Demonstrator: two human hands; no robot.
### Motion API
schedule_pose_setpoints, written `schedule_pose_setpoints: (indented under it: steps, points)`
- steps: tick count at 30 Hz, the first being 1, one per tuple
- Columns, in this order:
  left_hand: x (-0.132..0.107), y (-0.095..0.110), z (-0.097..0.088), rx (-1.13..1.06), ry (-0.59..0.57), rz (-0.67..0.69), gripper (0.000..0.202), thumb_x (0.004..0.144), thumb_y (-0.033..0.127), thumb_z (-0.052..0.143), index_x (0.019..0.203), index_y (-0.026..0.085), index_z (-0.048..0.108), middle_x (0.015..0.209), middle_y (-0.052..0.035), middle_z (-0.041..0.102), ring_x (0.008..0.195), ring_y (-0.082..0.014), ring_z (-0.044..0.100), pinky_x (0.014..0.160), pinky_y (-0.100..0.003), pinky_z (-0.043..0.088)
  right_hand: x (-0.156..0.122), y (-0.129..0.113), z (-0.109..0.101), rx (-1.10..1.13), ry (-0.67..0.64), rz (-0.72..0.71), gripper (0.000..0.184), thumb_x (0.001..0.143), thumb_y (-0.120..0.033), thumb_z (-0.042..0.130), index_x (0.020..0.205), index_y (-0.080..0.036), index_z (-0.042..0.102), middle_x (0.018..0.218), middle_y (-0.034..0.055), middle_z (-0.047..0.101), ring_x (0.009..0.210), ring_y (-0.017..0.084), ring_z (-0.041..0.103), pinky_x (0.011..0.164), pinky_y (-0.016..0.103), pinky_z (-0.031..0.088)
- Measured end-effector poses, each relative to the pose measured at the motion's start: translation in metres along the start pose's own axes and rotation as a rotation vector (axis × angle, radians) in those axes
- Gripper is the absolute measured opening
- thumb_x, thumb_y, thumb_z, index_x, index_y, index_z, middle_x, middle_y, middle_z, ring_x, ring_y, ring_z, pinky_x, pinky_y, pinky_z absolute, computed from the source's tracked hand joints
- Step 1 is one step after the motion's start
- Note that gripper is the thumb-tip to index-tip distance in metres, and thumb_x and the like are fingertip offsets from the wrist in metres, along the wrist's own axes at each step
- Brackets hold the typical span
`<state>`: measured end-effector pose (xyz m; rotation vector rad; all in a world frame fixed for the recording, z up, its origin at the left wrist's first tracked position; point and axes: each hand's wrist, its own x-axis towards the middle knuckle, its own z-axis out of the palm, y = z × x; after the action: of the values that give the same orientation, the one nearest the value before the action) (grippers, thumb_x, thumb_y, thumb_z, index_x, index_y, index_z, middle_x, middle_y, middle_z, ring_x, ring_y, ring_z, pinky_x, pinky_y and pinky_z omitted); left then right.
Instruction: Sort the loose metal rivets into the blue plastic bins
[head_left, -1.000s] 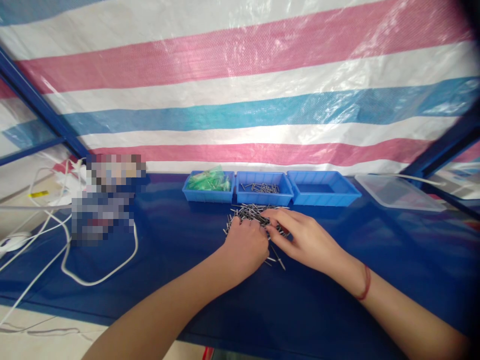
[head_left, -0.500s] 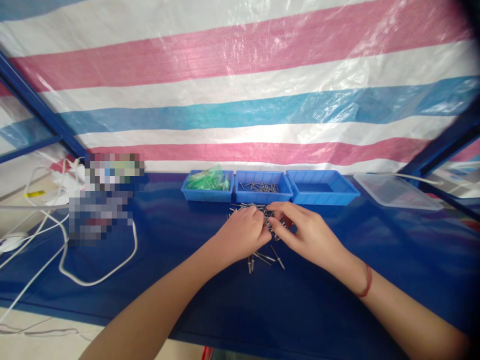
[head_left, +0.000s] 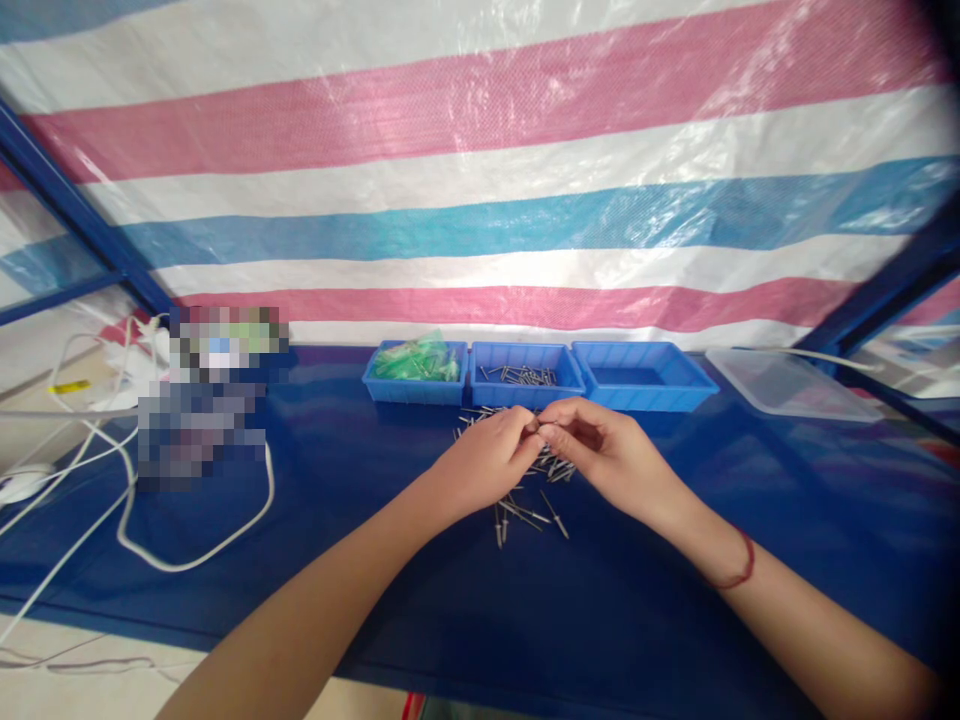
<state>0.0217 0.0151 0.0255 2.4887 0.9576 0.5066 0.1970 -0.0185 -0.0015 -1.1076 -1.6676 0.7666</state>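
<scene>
A loose pile of small metal pins [head_left: 525, 500] lies on the blue table [head_left: 360, 520] in front of three blue trays. My left hand [head_left: 487, 462] and my right hand [head_left: 600, 450] hover just above the pile, fingertips pinched together and touching each other at the middle. Whatever they pinch is too small to make out. The left tray [head_left: 416, 372] holds green plastic pieces, the middle tray [head_left: 525, 375] holds more metal pins, and the right tray [head_left: 645, 378] looks bare inside.
A clear plastic lid [head_left: 795, 385] lies at the far right of the table. White cables [head_left: 195, 540] loop over the left side beside a blurred patch. A striped tarp [head_left: 480, 180] hangs behind, framed by blue bars.
Both hands have lifted off the pile and drawn together, fingertips now meeting above it. A few pins at the near edge of the pile lie uncovered where the left hand was.
</scene>
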Motion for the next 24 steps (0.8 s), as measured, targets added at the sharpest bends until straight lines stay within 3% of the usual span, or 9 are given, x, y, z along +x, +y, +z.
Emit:
schedule_pose_setpoints:
  steps: [4, 15, 20, 24]
  points:
    - [0.002, -0.006, 0.000, -0.029, -0.008, -0.005, 0.016, 0.093, 0.030, 0.045, 0.088, 0.018, 0.054, 0.083, -0.0005, 0.063, 0.076, -0.0149, 0.060, 0.063, -0.024, 0.040, 0.000, 0.003, 0.001, -0.013, -0.001, 0.001, 0.017, 0.086, -0.036, 0.059, 0.091, -0.020, 0.062, 0.088, 0.0047, 0.066, 0.078, 0.018, 0.064, 0.072, 0.033, 0.055]
    - [0.003, -0.011, -0.005, -0.008, 0.041, -0.016, 0.012, 0.088, 0.024, 0.052, 0.089, 0.019, 0.063, 0.087, -0.0009, 0.065, 0.081, -0.0153, 0.061, 0.069, -0.024, 0.044, 0.001, 0.006, 0.000, -0.167, -0.015, 0.051, 0.014, 0.085, -0.031, 0.059, 0.091, -0.021, 0.066, 0.089, 0.0038, 0.070, 0.077, 0.018, 0.066, 0.071, 0.033, 0.054]
    - [0.002, -0.012, -0.004, 0.123, 0.080, 0.022, 0.013, 0.089, 0.025, 0.052, 0.090, 0.019, 0.064, 0.095, -0.0031, 0.064, 0.091, -0.0184, 0.058, 0.083, -0.030, 0.044, 0.000, 0.001, 0.001, -0.349, -0.007, -0.041, 0.012, 0.087, -0.025, 0.056, 0.091, -0.022, 0.066, 0.088, 0.0029, 0.069, 0.070, 0.016, 0.061, 0.064, 0.030, 0.050]
    - [0.001, -0.012, -0.003, 0.184, 0.118, 0.024, 0.016, 0.091, 0.027, 0.050, 0.093, 0.020, 0.064, 0.100, -0.0035, 0.063, 0.094, -0.0195, 0.057, 0.086, -0.033, 0.043, 0.001, 0.000, 0.001, -0.401, 0.048, -0.140, 0.011, 0.088, -0.023, 0.055, 0.090, -0.022, 0.065, 0.090, 0.0037, 0.066, 0.079, 0.017, 0.060, 0.071, 0.031, 0.048]
